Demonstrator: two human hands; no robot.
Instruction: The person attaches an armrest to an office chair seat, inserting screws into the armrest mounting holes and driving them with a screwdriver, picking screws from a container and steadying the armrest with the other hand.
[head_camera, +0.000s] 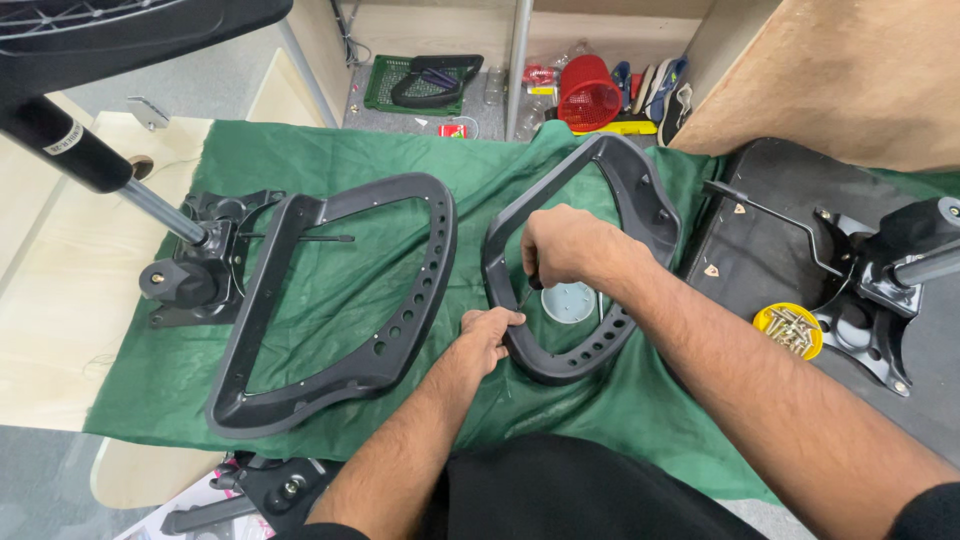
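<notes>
Two black plastic chair-back frames lie on a green cloth (330, 300). My left hand (490, 335) grips the near left edge of the right-hand frame (640, 200). My right hand (560, 245) is closed around a screwdriver with a dark handle, its tip pointing down at that frame's inner edge close to my left fingers. A small round white lid or dish (570, 302) rests on the cloth inside that frame. The left-hand frame (420, 290) lies untouched beside it.
A yellow dish of screws (788, 330) sits at the right by a black seat base with a metal mechanism (880, 290). Another mechanism with a gas cylinder (190, 270) is at the left. A red basket (588, 100), a green crate (385, 90) and shoes lie on the floor behind.
</notes>
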